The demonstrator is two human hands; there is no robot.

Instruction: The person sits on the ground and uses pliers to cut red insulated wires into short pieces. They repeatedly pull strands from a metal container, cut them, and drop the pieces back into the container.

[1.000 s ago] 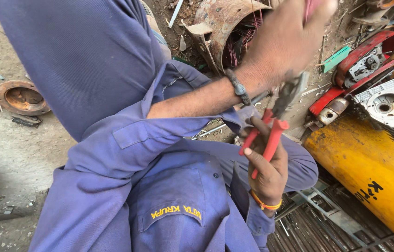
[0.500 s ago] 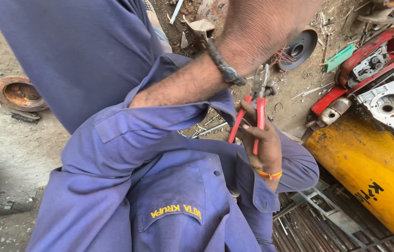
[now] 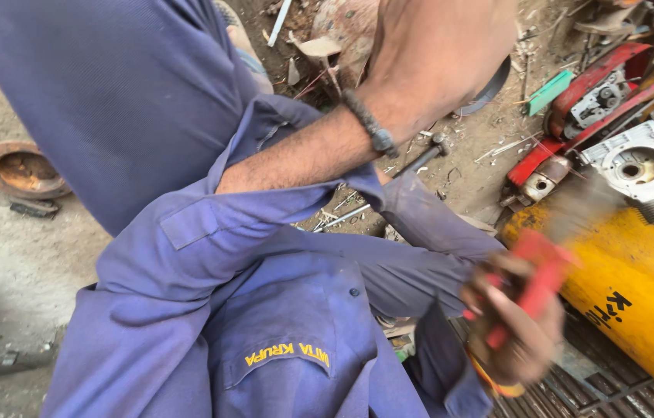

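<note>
My left arm, in a rolled blue sleeve with a dark wristband, reaches up across the view. My left hand [image 3: 443,46] is close to the camera at the top, its back toward me, in front of a rusty metal part [image 3: 342,23]. Its fingers are out of sight, so whether it holds anything is unclear. My right hand [image 3: 517,333] is low at the right, blurred by motion, with an orange band at the wrist. It grips red-handled pliers [image 3: 536,271], next to a yellow tank [image 3: 629,310].
Red and grey engine parts [image 3: 629,155] lie beyond the yellow tank. A hammer [image 3: 428,151] and a green piece [image 3: 550,91] rest on the dirt. A rusty round part [image 3: 21,170] sits on the ground at left. A metal grate [image 3: 598,387] is at bottom right.
My right hand has swung down and to the right with the pliers, away from my left hand. My left hand has risen nearer the camera.
</note>
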